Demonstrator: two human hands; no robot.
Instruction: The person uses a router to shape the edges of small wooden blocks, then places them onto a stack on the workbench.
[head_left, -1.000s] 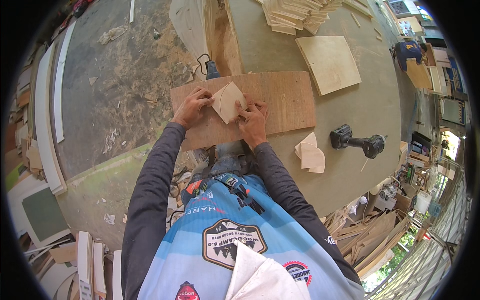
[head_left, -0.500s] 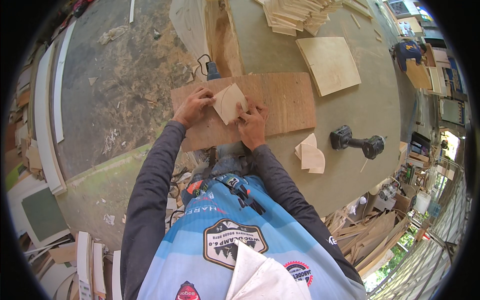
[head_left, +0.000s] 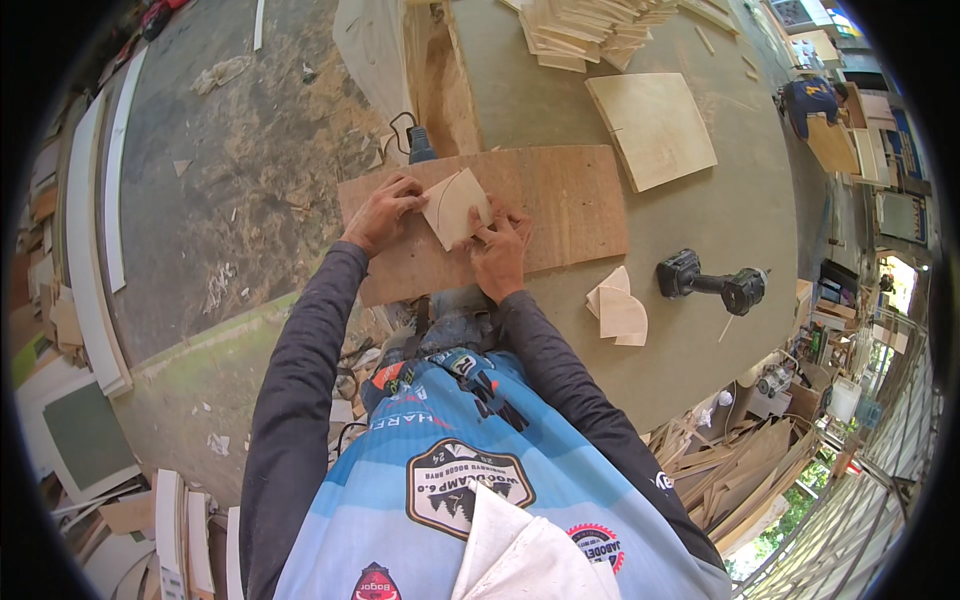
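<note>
A small light piece of plywood [head_left: 453, 212] with a curved line drawn across it lies tilted over a reddish-brown plywood board [head_left: 575, 205]. My left hand [head_left: 388, 214] pinches its left corner, thumb and fingers closed on the edge. At the right side, my right hand [head_left: 499, 250] grips the same piece, with fingertips on its upper face. Just beyond the board's far edge stands a blue corded tool [head_left: 421, 146], its lower part hidden by the board. Several small quarter-round plywood pieces [head_left: 622, 316] lie right of my right wrist.
A black cordless drill [head_left: 712, 282] lies on the worktable [head_left: 690, 350] at the right. Farther back are a larger pale plywood panel [head_left: 655, 130] and a stack of thin wood pieces [head_left: 590, 30]. At the far right, another person [head_left: 812, 103] bends over a board.
The whole view has shifted slightly. Both hands keep their hold on the small plywood piece, with no clear movement of it over the board.
</note>
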